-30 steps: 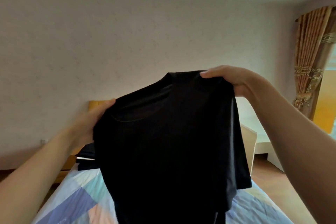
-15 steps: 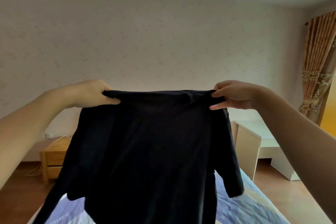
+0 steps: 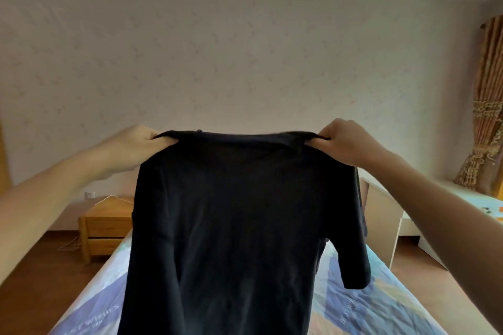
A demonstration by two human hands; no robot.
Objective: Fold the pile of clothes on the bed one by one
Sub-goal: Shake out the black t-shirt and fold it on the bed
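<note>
Left hand (image 3: 133, 144), centre left of frame: fingers pinching shoulder seam of black T-shirt (image 3: 231, 226). Shirt hangs mid-frame, top edge stretched level between hands, long axis vertical, hem dropping out of bottom of frame over bed (image 3: 367, 307). Right hand (image 3: 345, 141), centre right: fingers clamped on other shoulder. Likely next: lay flat on bed below.

The T-shirt (image 3: 234, 226) is plain black, with no print showing on the side that faces this way. The bed cover (image 3: 362, 304) under it carries big blocks of pale blue, violet-blue, white and peach, with faint lettering. The nightstand (image 3: 104, 226) is honey-coloured wood, the floor (image 3: 40, 275) a darker reddish brown. The wallpaper (image 3: 245, 49) is pale pinkish-cream with a faint speckle. The curtain (image 3: 487, 106) has gold and rust stripes.
</note>
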